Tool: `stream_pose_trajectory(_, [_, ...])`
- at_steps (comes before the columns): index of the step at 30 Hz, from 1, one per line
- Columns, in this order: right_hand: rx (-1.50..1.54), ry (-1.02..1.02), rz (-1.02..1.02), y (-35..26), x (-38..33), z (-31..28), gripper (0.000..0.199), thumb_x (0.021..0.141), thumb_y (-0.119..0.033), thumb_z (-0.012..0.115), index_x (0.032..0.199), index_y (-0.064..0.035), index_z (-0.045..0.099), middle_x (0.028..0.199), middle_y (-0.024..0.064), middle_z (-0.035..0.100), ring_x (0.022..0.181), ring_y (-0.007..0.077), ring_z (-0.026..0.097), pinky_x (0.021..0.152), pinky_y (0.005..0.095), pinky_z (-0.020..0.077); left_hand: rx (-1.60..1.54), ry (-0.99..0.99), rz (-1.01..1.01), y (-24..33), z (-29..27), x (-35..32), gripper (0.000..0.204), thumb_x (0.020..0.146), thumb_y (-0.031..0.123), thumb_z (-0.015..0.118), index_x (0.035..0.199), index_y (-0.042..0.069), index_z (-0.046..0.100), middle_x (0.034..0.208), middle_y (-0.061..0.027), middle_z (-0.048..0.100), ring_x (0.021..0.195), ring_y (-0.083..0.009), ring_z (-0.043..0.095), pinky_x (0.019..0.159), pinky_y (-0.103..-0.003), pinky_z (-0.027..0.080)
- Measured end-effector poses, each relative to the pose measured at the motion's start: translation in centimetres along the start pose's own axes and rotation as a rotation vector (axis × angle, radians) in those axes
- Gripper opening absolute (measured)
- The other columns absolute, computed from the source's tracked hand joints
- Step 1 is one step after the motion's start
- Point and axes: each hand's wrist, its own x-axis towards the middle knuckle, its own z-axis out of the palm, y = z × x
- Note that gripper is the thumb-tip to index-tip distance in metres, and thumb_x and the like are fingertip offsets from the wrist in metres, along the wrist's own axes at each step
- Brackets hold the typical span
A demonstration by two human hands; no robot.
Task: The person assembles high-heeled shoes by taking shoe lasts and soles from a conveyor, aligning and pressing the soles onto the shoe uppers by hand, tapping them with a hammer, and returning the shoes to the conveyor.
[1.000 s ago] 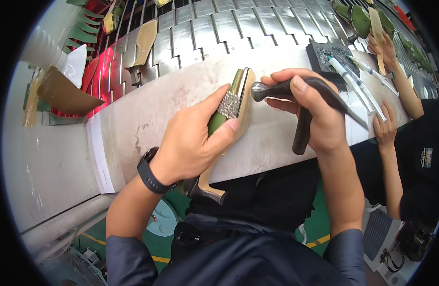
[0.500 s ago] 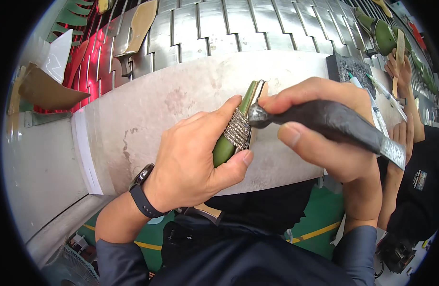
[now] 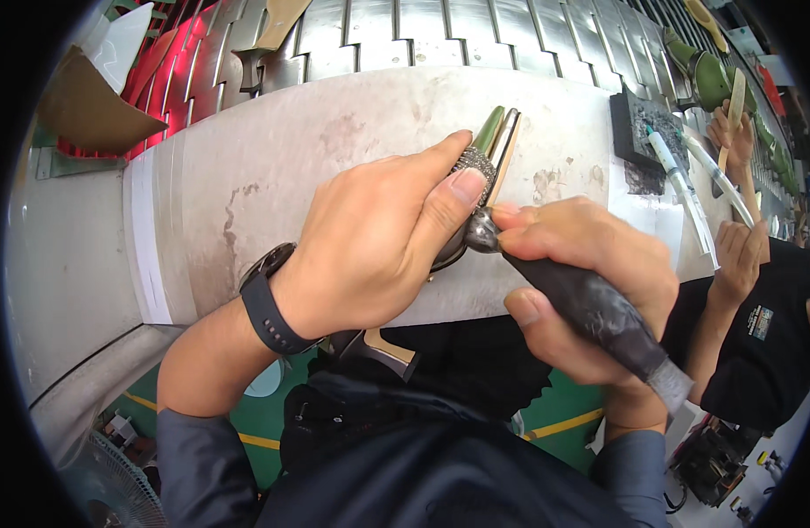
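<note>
- the left hand (image 3: 361, 233) was closed around a green shoe (image 3: 487, 134), its thumb across a glittery strap (image 3: 477, 162); the shoe was over the table (image 3: 290, 211), toe toward the table's far side; whether it rested on the table could not be told;
- the right hand (image 3: 609, 242) gripped a dark hammer (image 3: 590, 304) across the table's near edge; the hammer's round metal end was touching or just beside the shoe, which could not be told;
- a black block (image 3: 644, 132) and two slim tubes (image 3: 669, 163) lay toward the table's right end; metal plates (image 3: 379, 35) stretched beyond its far edge.
</note>
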Motion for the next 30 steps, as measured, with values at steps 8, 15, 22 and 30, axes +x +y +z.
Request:
stream_pose_trajectory(8, [-0.138,0.308,-0.033,-2.3,-4.5,7.8,0.036,0.076,-0.005,0.084,0.110,0.0029,0.072,0.111,0.0218,0.074,0.100,0.0374,0.075,0.090,0.0414,0.0615,0.059,-0.017,0.023,-0.2,0.1,-0.1,0.051,0.113,0.032,0.046,0.137,-0.011,0.060,0.082,-0.0196,0.070,0.077,-0.0301,0.070,0.074,-0.038,0.053])
stream_pose_trajectory(15, [0.008,0.289,-0.029,-2.6,-4.6,9.2,0.036,0.078,-0.004,0.083,0.111,0.0027,0.072,0.109,0.0208,0.076,0.099,0.0363,0.075,0.089,0.0415,0.0608,-0.107,-0.036,0.042,-1.4,-0.9,-0.8,0.050,0.114,0.033,0.048,0.138,-0.009,0.060,0.078,-0.0093,0.066,0.073,-0.0125,0.060,0.070,-0.031,0.050])
stream_pose_trajectory(22, [-0.174,0.236,-0.043,-2.7,-4.6,8.1,0.040,0.076,-0.002,0.084,0.113,0.0023,0.070,0.112,0.0222,0.074,0.098,0.0351,0.074,0.089,0.0405,0.0603,0.097,0.012,0.182,-3.6,-2.0,-3.0,0.042,0.110,0.028,0.050,0.129,-0.005,0.068,0.112,-0.0209,0.074,0.103,-0.0373,0.067,0.093,-0.043,0.051])
stream_pose_trajectory(30, [0.020,0.126,0.013,-2.9,-4.8,9.8,0.040,0.073,-0.003,0.085,0.110,0.0035,0.072,0.111,0.0225,0.075,0.094,0.0339,0.075,0.082,0.0390,0.0620,0.113,0.066,0.193,-3.6,-1.8,-3.2,0.037,0.107,0.023,0.054,0.126,-0.005,0.069,0.109,-0.0196,0.075,0.097,-0.0363,0.068,0.088,-0.042,0.053])
